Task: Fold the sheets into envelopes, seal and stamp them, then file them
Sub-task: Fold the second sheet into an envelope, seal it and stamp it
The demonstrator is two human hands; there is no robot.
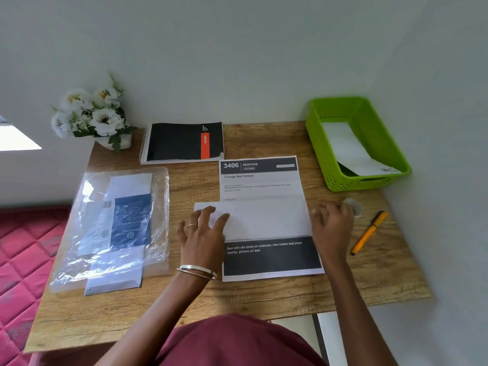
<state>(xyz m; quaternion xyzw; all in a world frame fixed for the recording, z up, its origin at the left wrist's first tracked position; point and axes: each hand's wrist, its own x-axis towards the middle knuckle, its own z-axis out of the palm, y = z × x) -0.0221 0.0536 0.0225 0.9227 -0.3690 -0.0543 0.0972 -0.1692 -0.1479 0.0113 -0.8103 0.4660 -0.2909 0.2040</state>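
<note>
Two flat hands work one white folded sheet [253, 220] atop the printed sheet [260, 180]: left hand [203, 236] presses its left end, fingers spread, grasping nothing; right hand [331, 223] hovers unclenched beside its right edge. Uneven pressure could skew the crease against the page beneath.

A wooden table [264, 299] holds a printed sheet [264, 180], a notebook [182, 141], a plastic bag [113, 225], a green basket [317, 133], an orange pen [368, 232] and flowers [92, 114].
</note>
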